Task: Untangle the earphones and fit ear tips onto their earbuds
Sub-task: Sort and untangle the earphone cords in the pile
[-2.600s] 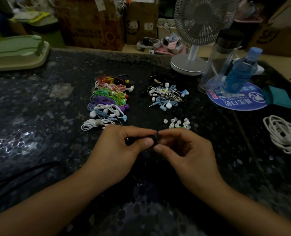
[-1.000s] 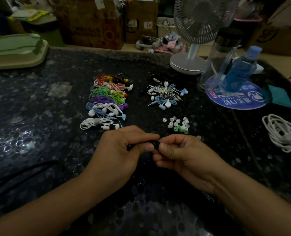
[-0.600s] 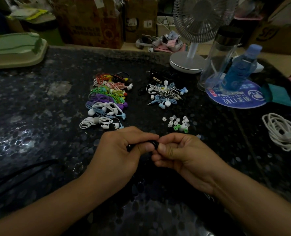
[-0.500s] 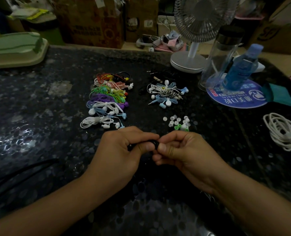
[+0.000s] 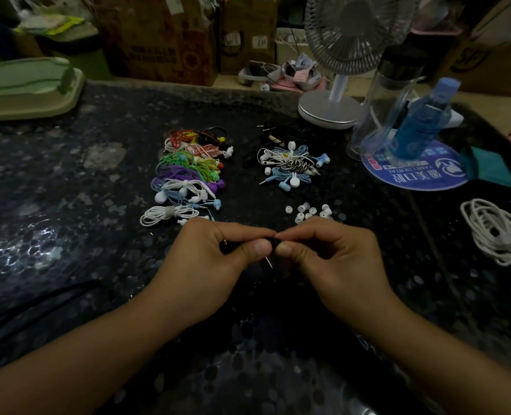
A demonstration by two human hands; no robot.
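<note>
left hand (image 5: 209,259) and right hand (image 5: 335,259) together pinch a black earphone (image 5: 270,245) above the dark desk (image 5: 53,205); loose ear tips (image 5: 308,211) lie just beyond, coloured earphone bundles (image 5: 188,178) farther back.

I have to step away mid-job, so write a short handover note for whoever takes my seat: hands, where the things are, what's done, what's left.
Left hand and right hand both pinch a small black earphone between thumb and fingertips, low over the dark table.
Loose ear tips lie just beyond the right hand.
Bundled colourful earphones sit in a row beyond the left hand; a looser blue and white pile lies right of it.
Done: cannot tell whether the tip is seated.
Left: finish this earbud, then work through the looser pile.
</note>
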